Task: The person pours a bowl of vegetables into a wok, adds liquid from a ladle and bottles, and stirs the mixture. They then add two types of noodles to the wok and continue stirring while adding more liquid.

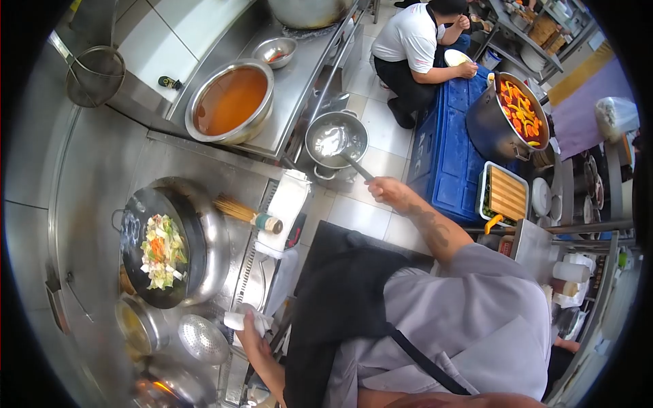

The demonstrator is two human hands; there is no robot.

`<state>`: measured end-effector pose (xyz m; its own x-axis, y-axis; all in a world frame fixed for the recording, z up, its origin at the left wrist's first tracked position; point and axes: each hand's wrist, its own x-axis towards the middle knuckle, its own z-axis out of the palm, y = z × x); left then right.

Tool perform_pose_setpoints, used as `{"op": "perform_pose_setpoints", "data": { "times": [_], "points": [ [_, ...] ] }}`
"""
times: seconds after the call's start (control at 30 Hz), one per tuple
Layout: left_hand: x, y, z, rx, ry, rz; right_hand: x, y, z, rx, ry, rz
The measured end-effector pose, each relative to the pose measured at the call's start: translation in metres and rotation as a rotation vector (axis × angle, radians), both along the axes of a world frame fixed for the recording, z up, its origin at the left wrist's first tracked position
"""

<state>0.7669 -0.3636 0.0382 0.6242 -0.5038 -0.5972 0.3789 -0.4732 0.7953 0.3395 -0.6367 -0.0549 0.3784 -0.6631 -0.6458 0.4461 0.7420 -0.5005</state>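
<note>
My right hand (pixel 388 191) is closed around the long handle of a ladle (pixel 356 165). The ladle's head reaches into a two-handled metal pot (pixel 314 151) holding clear liquid, low down beside the counter. My left hand (pixel 252 333) grips a folded white cloth (pixel 237 320) by the stove edge, near a perforated skimmer (pixel 203 338). Ahead of me, a dark wok (pixel 133 255) sits tilted in a larger steel ring (pixel 216 245). Chopped vegetables (pixel 163 250), pale green, white and orange, lie inside the wok.
A steel bowl of orange-brown liquid (pixel 235 102) stands on the counter. A bamboo brush (pixel 238 212) and white towel (pixel 286 200) lie near the stove edge. A co-worker (pixel 408 44) sits by a blue chest (pixel 442 143) bearing a large pot (pixel 486 119). A flame glows lower left.
</note>
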Motion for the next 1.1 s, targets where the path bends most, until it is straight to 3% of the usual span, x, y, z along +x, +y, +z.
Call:
{"op": "perform_pose_setpoints", "data": {
  "times": [0.43, 0.6, 0.83, 1.1],
  "points": [
    [0.018, 0.021, -0.021, -0.064, 0.056, 0.007, -0.025, 0.011, 0.037, 0.105, -0.044, 0.034],
    [0.03, 0.031, -0.043, -0.047, 0.071, 0.056, -0.039, 0.017, 0.072, 0.089, -0.027, 0.125],
    [0.04, 0.033, -0.06, -0.135, 0.142, 0.036, -0.032, 0.038, 0.148, 0.199, -0.299, 0.124],
    [0.048, 0.031, -0.058, -0.251, 0.239, 0.07, 0.025, 0.054, 0.217, 0.288, -0.279, 0.163]
  ]
}}
